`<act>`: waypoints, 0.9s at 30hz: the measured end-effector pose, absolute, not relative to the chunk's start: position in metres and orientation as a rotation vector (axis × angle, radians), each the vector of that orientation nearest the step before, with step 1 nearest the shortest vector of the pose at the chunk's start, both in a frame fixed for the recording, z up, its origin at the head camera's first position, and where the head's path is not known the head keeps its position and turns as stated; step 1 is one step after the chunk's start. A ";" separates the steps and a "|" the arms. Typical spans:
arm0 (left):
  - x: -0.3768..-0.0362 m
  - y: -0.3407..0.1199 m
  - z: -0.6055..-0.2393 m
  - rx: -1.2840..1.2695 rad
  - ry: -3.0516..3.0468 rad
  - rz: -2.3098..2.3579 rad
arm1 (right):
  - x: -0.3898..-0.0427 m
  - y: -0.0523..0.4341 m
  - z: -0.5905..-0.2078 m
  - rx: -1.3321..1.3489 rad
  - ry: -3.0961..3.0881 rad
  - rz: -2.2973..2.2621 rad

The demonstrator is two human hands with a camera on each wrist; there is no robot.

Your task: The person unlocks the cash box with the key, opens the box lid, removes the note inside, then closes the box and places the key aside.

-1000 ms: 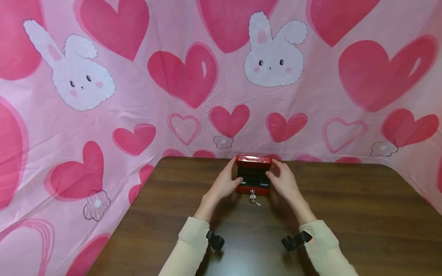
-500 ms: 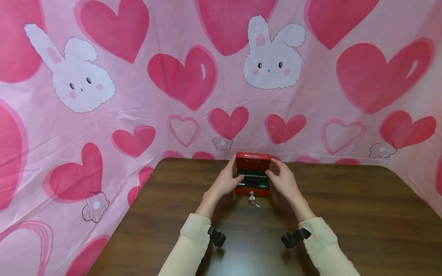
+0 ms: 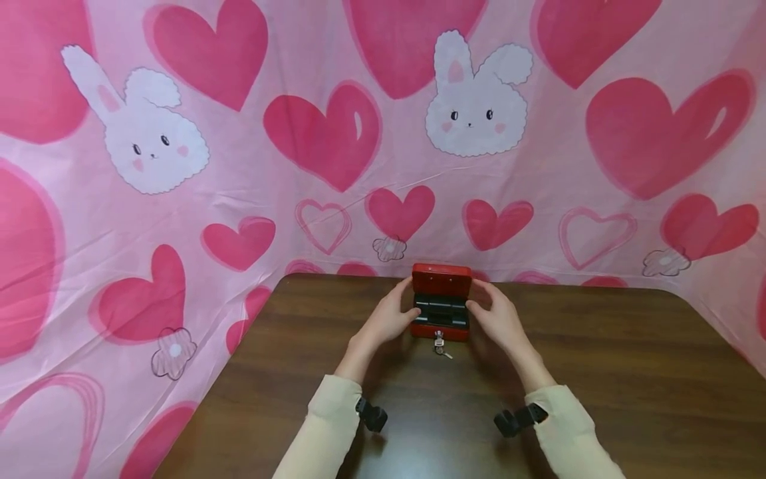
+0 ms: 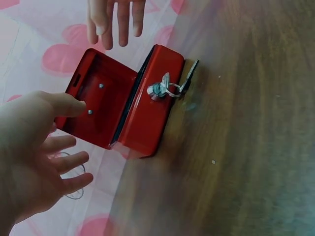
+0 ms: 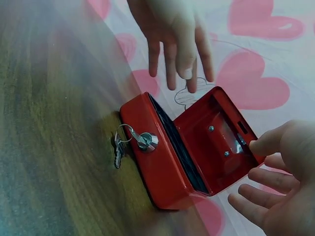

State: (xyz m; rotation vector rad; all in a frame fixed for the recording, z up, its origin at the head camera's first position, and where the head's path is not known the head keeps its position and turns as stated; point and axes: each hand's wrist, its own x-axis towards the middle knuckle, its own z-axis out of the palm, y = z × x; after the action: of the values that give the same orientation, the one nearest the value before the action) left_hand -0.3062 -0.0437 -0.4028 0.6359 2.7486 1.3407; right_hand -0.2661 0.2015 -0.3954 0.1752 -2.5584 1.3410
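one cash box [image 3: 441, 303], two keys [image 3: 440, 346], two hands [image 3: 389, 320]

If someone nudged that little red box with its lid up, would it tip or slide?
The red box looks like rigid painted metal, so it would probably slide on the smooth wooden table rather than flex. The raised lid may make it back-heavy. The dangling keys would likely swing.

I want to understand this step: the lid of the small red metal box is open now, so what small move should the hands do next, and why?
Probably let go: the small red metal box stands with its lid upright, and the left hand and right hand flank it with relaxed fingers.
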 end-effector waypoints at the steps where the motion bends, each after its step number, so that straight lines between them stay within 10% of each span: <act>1: -0.305 -0.044 -0.404 0.634 2.742 1.343 | -0.265 0.202 -0.396 0.176 -2.554 1.346; 27: -0.286 -0.056 -0.442 0.551 2.671 1.468 | -0.251 0.206 -0.432 0.148 -2.635 1.321</act>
State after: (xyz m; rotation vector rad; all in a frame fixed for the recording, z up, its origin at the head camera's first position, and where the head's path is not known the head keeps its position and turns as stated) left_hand -0.2863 -0.0556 -0.4424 0.5514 2.6715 1.4680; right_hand -0.2511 0.2064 -0.4319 0.1483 -2.6352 1.3211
